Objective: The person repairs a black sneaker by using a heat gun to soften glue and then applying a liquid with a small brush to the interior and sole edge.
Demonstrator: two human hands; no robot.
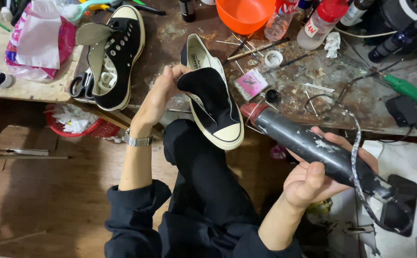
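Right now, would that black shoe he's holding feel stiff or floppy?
Probably both. The shoe has black cloth that folds under the left hand, so the upper looks floppy. Its thick cream sole keeps its shape, so likely stiffer. Held up one-handed, it seems fairly light.

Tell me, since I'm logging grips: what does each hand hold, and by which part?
The left hand holds the black sneaker by its tongue. The right hand grips the dark heat tool around its barrel's rear half.
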